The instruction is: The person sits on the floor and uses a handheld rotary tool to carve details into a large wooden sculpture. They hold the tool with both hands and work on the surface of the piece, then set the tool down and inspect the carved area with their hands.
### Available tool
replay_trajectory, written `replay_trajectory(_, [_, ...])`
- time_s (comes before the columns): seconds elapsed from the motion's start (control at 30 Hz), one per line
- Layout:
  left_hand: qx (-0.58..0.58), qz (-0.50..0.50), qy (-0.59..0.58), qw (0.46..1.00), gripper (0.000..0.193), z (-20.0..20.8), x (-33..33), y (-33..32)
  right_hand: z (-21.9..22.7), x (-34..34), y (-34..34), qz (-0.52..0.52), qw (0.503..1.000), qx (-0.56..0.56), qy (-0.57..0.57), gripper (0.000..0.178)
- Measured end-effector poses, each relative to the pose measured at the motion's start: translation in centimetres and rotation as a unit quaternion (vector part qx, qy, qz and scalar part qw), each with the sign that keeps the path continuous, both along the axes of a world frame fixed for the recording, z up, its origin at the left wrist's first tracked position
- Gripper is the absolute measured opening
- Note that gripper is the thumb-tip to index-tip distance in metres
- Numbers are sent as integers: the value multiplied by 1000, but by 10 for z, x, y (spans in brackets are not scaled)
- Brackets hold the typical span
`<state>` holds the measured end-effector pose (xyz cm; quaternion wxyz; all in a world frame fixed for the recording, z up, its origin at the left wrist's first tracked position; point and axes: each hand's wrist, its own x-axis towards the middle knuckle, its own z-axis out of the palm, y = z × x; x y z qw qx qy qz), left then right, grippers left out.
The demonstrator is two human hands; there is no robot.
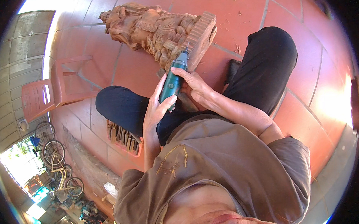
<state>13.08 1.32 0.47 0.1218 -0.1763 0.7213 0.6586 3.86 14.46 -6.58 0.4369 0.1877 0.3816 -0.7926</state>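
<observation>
Both of my hands are closed around a green rotary tool, which slants up and away from me. My left hand wraps its rear end, with the thumb across the body. Nearer the grey nose, my right hand grips it with the thumb on top. The tool's thin bit points at the ridged base of a carved wooden statue; whether it touches the wood I cannot tell. The statue lies on its side on the floor, its base toward the right.
A pink plastic chair stands at the left. Beside my left knee is a pink tray of chisel-like tools. Wood shavings lie on the red tiled floor near the statue. Bicycles stand at the far left.
</observation>
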Motion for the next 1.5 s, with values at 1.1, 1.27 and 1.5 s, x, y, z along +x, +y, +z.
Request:
replay_trajectory(1.1, [-33,-43,-28,998,80,4,-6,-5,9,6,2,-41,999,21,-4,47])
replay_trajectory(1.27, [-20,-44,-3,999,80,-2,-6,-9,11,5,3,-32,999,25,-5,49])
replay_trajectory(1.5, [-24,-50,-11,998,79,1,-8,-10,9,4,-1,-40,999,34,1,50])
